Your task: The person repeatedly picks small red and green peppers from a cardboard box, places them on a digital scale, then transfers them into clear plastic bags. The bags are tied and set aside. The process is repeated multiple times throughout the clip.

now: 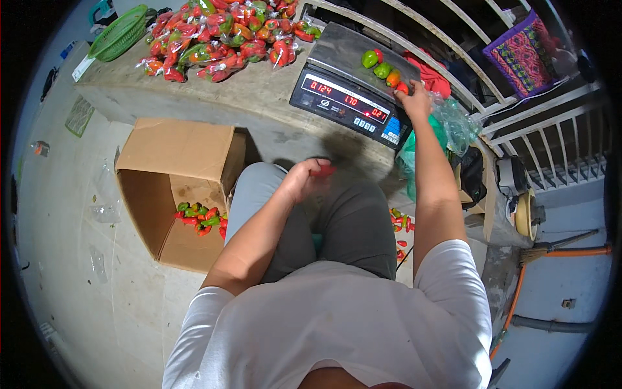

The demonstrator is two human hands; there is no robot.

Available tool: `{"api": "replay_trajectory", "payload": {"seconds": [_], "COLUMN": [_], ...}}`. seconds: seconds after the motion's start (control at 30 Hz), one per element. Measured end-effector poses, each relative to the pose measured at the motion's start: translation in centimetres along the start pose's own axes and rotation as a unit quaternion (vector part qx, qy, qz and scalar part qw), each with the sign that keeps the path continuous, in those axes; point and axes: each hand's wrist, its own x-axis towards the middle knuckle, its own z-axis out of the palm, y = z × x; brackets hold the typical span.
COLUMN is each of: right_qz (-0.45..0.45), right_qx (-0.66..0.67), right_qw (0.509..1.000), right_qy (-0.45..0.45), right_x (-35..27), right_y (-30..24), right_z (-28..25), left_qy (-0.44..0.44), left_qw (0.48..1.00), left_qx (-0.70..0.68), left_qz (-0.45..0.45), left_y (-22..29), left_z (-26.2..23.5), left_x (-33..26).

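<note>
My left hand is closed round a small red pepper above my lap, its fingers partly blurred. My right hand reaches over the right end of a digital scale with a lit red display. Its fingertips pinch a red-orange pepper on the dark scale pan. Next to that pepper lie an orange-green pepper, a green pepper and a green one with a red tip, in a slanting row.
Bagged peppers are heaped on the concrete ledge, beside a green basket. A cardboard box lies on its side at left with loose peppers inside. Plastic bags sit right of the scale, by a metal railing.
</note>
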Motion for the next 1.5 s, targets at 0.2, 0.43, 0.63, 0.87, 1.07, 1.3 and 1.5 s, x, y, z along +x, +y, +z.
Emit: {"api": "replay_trajectory", "payload": {"seconds": [0.2,0.43,0.63,0.87,1.07,1.3,1.5], "right_qz": [0.009,0.229,-0.245,-0.367,0.088,0.131,0.137], "right_qx": [-0.085,0.85,0.218,0.016,0.205,0.012,0.058], "right_qw": [0.996,0.47,0.886,0.902,0.97,0.985,0.984], "right_qy": [0.028,-0.064,-0.328,-0.226,-0.098,-0.107,-0.1], "right_x": [-0.3,-6.9,-15.5,-10.6,0.4,1.8,2.0], "right_y": [-0.4,-3.8,-8.7,-6.6,0.0,-1.3,-0.3], "right_z": [-0.2,-2.0,-0.6,-0.6,-2.6,-2.1,-1.3], "left_qy": [-0.082,-0.06,-0.029,-0.088,0.028,0.044,0.03], "left_qw": [0.99,0.988,0.987,0.987,0.998,0.998,0.999], "left_qx": [-0.115,-0.127,-0.12,-0.133,-0.045,-0.031,-0.041], "left_qz": [0.0,0.072,0.103,0.039,0.013,0.014,0.012], "left_y": [1.0,1.1,0.7,1.6,1.4,1.6,1.7], "left_z": [0.5,0.2,-0.5,0.4,0.1,0.1,0.0], "left_x": [-0.5,-0.5,0.3,-0.5,0.0,-0.3,-0.5]}}
